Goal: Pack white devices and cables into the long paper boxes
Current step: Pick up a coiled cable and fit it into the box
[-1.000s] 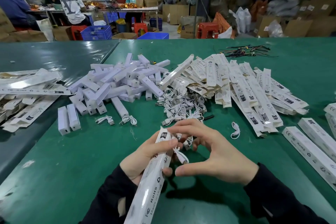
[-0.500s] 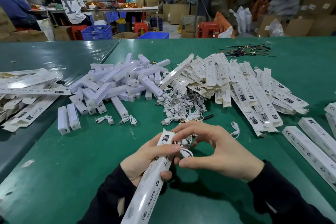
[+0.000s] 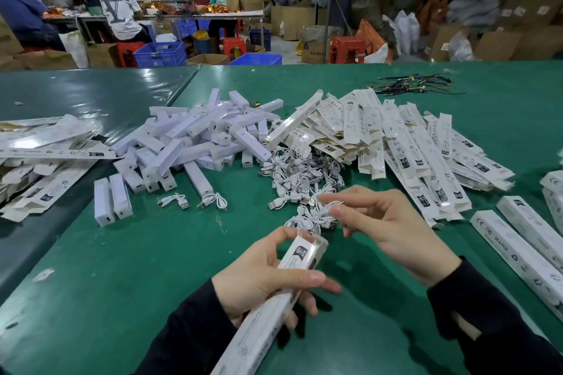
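My left hand point(image 3: 262, 280) grips a long white paper box point(image 3: 301, 256) near its open top end; the box slants down toward me. My right hand point(image 3: 393, 231) hovers just beyond that end with relaxed, spread fingers, its fingertips over the near edge of a pile of coiled white cables point(image 3: 301, 173). I see no cable in its fingers. A heap of white devices point(image 3: 195, 137) lies to the left of the cables. Flat unfilled paper boxes point(image 3: 396, 137) are heaped to the right.
Closed boxes point(image 3: 518, 250) lie at the right on the green table point(image 3: 122, 283). Two devices point(image 3: 112, 199) and two loose cables point(image 3: 213, 201) lie at the left front. More flat boxes point(image 3: 45, 143) sit far left, black ties point(image 3: 411, 85) at the back. People work at a far table.
My right hand pinched a cable at the box's mouth before; it has let go and lifted up and right toward the cable pile. The cable is no longer visible outside the box.
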A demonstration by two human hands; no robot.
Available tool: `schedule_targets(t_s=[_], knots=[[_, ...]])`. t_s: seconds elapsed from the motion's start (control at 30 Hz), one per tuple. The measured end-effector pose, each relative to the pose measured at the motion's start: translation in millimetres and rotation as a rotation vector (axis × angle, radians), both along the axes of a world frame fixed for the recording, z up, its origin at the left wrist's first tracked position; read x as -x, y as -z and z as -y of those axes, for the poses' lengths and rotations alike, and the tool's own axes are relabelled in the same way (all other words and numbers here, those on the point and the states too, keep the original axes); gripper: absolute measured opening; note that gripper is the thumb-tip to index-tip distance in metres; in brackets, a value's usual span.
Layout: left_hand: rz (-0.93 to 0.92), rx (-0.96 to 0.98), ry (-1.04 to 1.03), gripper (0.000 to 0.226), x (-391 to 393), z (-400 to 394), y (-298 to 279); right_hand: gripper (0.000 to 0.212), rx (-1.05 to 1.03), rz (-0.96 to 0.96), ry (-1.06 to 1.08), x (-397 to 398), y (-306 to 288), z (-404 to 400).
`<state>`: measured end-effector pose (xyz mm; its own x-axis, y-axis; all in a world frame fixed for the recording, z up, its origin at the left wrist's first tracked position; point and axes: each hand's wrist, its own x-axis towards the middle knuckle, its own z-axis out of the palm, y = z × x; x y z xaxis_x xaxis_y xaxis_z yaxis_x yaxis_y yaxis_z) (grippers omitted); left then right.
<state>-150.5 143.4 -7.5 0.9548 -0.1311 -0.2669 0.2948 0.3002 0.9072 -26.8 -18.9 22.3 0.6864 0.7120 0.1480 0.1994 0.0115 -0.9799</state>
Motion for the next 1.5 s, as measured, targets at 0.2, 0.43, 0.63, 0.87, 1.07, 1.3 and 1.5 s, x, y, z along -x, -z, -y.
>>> schedule_targets(t_s=[0.2,0.43,0.63,0.87,1.07,1.3,1.5], knots=[[-0.032,-0.035,-0.021,0.063,0,4,0,0.017,0.092,0.058,-0.100,1,-1,1],[-0.017,-0.042,0.062,0.061,1,12,3,0.017,0.119,-0.043,-0.082,2,6,-4],[0.059,-0.049,0.046,0.055,1,14,4,0.010,0.159,-0.145,-0.031,3,13,-8],[0.103,-0.023,0.056,0.054,0,15,5,0.032,0.196,-0.143,-0.100,-2,9,-3],[0.119,-0.033,-0.021,0.054,-1,12,6,0.025,0.160,-0.121,-0.126,5,11,-8],[0.127,-0.048,-0.032,0.055,-1,12,7,0.051,0.206,0.050,-0.155,11,12,-10],[0.111,-0.020,-0.173,0.057,-4,14,1,0.019,0.122,0.014,-0.077,11,11,-13]])
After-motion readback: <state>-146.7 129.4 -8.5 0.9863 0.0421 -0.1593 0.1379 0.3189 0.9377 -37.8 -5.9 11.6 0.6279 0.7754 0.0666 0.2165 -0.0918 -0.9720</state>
